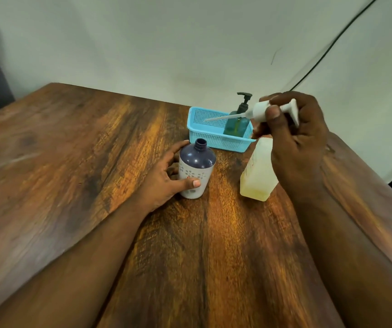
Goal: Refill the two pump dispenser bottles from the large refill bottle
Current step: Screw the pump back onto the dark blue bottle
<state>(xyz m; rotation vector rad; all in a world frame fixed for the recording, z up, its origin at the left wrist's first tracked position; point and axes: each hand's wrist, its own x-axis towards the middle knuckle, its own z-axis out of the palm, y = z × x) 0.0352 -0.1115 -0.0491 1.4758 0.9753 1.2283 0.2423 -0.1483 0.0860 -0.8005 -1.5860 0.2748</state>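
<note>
Left hand (164,176) grips the open dark-topped bottle (196,169) mid-bench (72,162); right hand (294,138) holds the removed white pump (263,112) above the refill bottle (257,174).

1. Bare wooden table (72,162) stretches wide from the 7 to the 10 o'clock side, open to any hand.
2. At 12 o'clock, a blue basket (213,138) with a teal pump bottle (237,124) blocks the far edge.
3. Between the uncapped dark bottle (197,169) and the translucent refill bottle (257,176) at 2 o'clock runs a narrow lane.
</note>
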